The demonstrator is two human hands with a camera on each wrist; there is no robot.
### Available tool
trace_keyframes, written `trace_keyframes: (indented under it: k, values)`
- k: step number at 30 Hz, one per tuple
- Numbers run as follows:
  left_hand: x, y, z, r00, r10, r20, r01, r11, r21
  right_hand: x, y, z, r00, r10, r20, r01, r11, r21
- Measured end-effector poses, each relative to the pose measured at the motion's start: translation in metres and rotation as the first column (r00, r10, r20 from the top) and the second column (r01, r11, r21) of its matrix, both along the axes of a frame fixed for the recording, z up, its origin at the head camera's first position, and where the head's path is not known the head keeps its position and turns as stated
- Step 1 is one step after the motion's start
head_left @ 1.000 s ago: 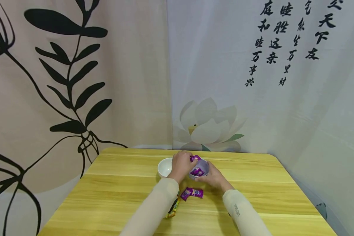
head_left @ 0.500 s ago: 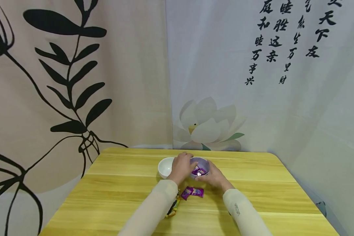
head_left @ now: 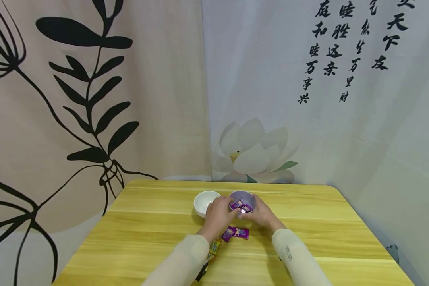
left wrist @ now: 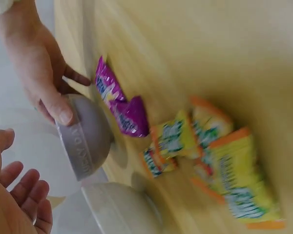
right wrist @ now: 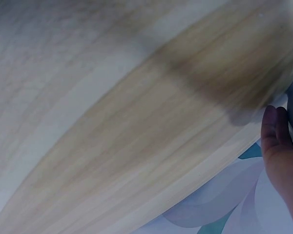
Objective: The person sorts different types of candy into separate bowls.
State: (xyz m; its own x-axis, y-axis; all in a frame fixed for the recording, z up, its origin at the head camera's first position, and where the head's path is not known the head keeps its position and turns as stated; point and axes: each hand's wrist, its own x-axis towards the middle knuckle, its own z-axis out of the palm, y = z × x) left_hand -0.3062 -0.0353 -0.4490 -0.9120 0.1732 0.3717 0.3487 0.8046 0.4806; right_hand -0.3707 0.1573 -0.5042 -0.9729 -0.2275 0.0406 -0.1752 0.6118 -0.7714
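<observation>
My right hand grips the side of a small purple bowl, thumb near the rim and fingers round the outside. Several purple-wrapped candies lie inside it. Just left of that bowl is my left hand, its fingers loosely bent and holding nothing; the palm side shows in the left wrist view. Behind it stands a white bowl, partly covered by the hand. On the table in front of the bowls lie two purple-wrapped candies. The right wrist view catches only part of the right hand.
Yellow and orange candy packets lie on the wooden table, partly hidden by the left sleeve in the head view. A printed cloth backdrop hangs right behind the table's far edge.
A purple-wrapped candy at my left fingertips has gone into the purple bowl. The left hand has since drawn back slightly toward me, uncovering more of the white bowl. My right hand keeps its grip.
</observation>
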Motion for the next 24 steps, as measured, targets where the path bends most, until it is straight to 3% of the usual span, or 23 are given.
trace_keyframes:
  k: [12, 18, 24]
  values:
    - [0.033, -0.009, -0.037, 0.996, 0.064, -0.063, -0.064, 0.998, -0.004, 0.001, 0.003, 0.001, 1.0, -0.004, -0.012, 0.004, 1.0, -0.018]
    - [0.038, -0.01, -0.055, 0.991, 0.126, -0.046, -0.127, 0.992, -0.018, 0.0, 0.003, -0.002, 1.0, -0.015, -0.003, 0.015, 1.0, -0.001]
    - [0.037, -0.01, -0.068, 0.985, 0.165, -0.051, -0.169, 0.983, -0.074, 0.0, 0.0, -0.001, 1.0, -0.008, 0.0, 0.008, 1.0, -0.014]
